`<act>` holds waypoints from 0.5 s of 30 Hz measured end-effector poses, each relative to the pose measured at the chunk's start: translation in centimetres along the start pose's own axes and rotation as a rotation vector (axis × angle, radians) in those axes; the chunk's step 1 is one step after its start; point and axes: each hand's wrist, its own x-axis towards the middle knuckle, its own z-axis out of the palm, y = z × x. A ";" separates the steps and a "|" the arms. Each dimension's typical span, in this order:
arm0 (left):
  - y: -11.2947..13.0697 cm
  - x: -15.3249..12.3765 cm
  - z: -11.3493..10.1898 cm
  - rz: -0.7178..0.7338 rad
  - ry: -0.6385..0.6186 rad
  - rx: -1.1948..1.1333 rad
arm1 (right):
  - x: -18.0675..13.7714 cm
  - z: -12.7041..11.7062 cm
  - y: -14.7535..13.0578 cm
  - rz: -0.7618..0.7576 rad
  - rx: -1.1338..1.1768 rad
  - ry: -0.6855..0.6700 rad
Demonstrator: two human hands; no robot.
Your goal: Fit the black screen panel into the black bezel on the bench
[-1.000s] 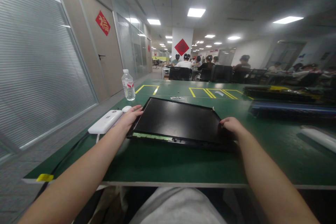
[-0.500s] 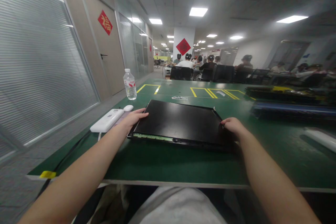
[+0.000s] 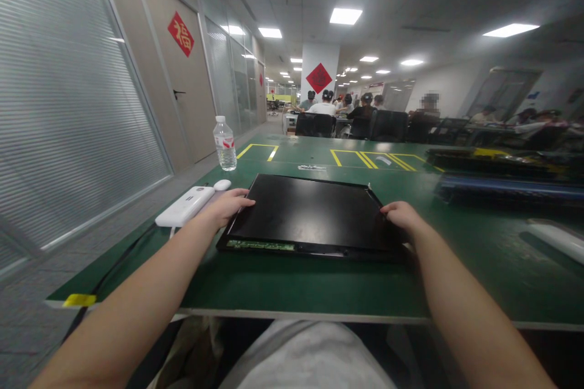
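Observation:
A flat black display panel (image 3: 301,209) lies screen side up on the green table (image 3: 274,285). Along its near edge runs a strip of green circuit board (image 3: 260,245), bare of any cover. My left hand (image 3: 227,205) grips the panel's left edge, thumb on top, with the other fingers partly hidden. At the right edge, my right hand (image 3: 401,217) pinches the panel's frame between thumb and fingers; some fingertips are out of sight beneath it.
On the left stand a water bottle (image 3: 225,144), a white power bank-like box (image 3: 185,206) and a white mouse (image 3: 222,185). Long dark and blue wrapped items (image 3: 506,190) lie at right, near a white bar (image 3: 556,240). Several people sit in the background.
The panel's near edge has tilted down toward the table and shifted slightly left. Both hands have moved a little with it, keeping their hold.

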 end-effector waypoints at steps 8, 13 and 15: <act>-0.1 0.1 0.0 -0.015 0.011 -0.066 | 0.4 0.2 0.3 -0.026 0.004 -0.004; 0.1 -0.3 0.3 0.003 0.045 0.011 | 0.6 0.3 0.4 -0.038 -0.005 -0.003; 0.3 -0.5 0.4 0.011 0.054 0.035 | 0.7 0.3 0.5 -0.046 -0.024 -0.002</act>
